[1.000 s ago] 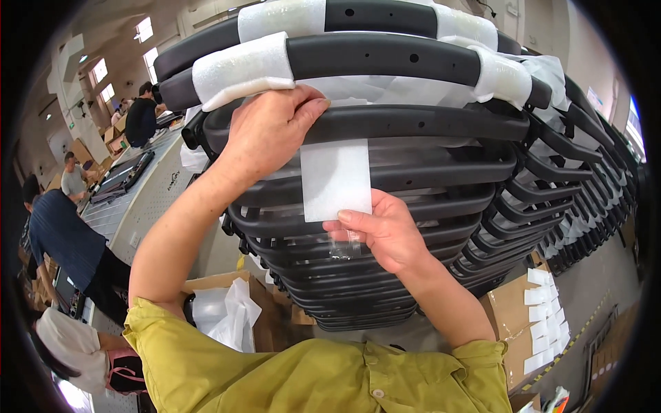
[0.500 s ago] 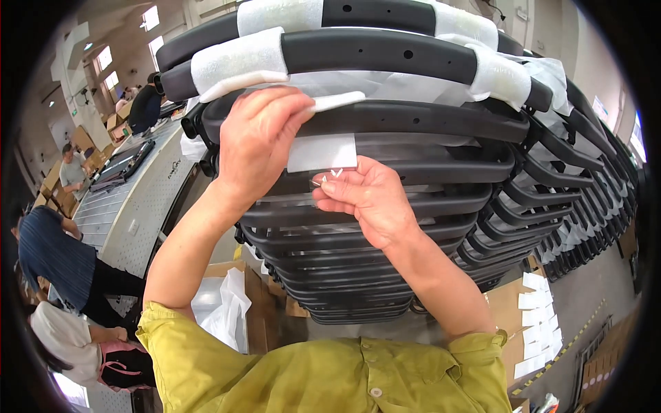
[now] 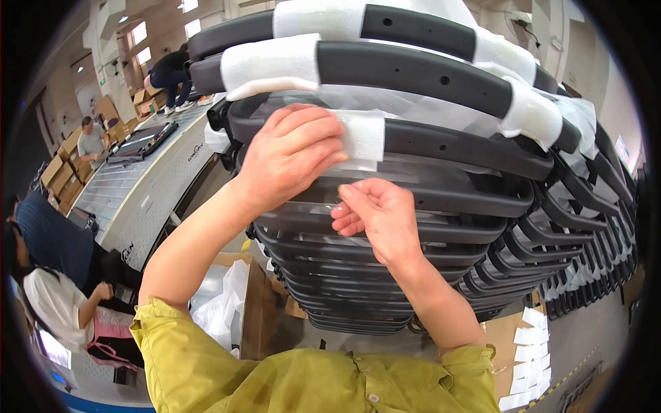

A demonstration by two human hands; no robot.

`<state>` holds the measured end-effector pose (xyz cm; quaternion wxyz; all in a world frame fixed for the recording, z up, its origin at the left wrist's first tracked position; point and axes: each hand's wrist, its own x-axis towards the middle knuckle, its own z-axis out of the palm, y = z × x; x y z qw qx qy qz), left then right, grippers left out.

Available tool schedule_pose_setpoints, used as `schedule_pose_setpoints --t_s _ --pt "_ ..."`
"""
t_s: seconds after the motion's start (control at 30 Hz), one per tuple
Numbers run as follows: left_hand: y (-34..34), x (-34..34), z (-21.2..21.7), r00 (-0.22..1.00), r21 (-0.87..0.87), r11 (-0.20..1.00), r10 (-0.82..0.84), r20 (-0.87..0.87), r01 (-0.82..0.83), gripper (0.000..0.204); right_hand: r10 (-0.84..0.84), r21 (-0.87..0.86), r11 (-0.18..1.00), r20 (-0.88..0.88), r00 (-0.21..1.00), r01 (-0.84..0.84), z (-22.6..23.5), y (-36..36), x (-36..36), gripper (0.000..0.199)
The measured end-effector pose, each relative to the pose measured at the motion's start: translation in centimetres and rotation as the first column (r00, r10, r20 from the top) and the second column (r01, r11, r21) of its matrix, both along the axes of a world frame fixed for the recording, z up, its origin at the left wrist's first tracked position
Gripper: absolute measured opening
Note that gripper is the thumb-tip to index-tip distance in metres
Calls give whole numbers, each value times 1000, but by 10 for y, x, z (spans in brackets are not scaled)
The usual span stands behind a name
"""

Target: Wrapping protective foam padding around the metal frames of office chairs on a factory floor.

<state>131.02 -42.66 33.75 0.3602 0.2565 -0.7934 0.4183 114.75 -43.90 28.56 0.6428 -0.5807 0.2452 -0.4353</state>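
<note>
My left hand (image 3: 292, 158) bends its fingers over a white foam sheet (image 3: 366, 138), pressing it round the upper edge of a black curved bar (image 3: 475, 150). Part of the sheet hangs below the bar. Just under it, my right hand (image 3: 382, 217) is closed in a pinch at thumb and forefinger. Something small and shiny, perhaps clear film, shows at those fingertips, too faint to name. Above, another black bar (image 3: 406, 72) carries a white foam wrap (image 3: 270, 65) at its left and a second foam wrap (image 3: 533, 117) at its right.
Black curved frames (image 3: 372, 275) are stacked below and to the right. An open carton (image 3: 258, 306) with white plastic stands below my left arm; cardboard (image 3: 506, 344) bearing white labels lies at lower right. Left, a conveyor table (image 3: 155, 172) has several people along it.
My left hand has brought the foam sheet's raised flap down against the bar. White slips at my right fingertips no longer show. The view has shifted slightly.
</note>
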Motion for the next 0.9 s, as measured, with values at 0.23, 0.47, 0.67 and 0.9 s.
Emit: schedule_pose_setpoints --t_s 0.23,0.47,0.67,0.9 --pt "-7 -3 1 956 75 989 144 -254 -129 44 -175 -55 982 104 979 182 -6 16 4 16" --pt "-18 -7 -8 968 106 992 87 -235 -63 41 -384 21 918 293 876 395 36 10 15 17" --pt "-6 3 6 980 328 936 -68 -187 128 44 -370 190 928 371 852 321 48 -3 16 12" --pt "-33 -17 -1 900 172 977 -38 -434 124 19 -535 250 844 324 780 475 59 -8 28 12"
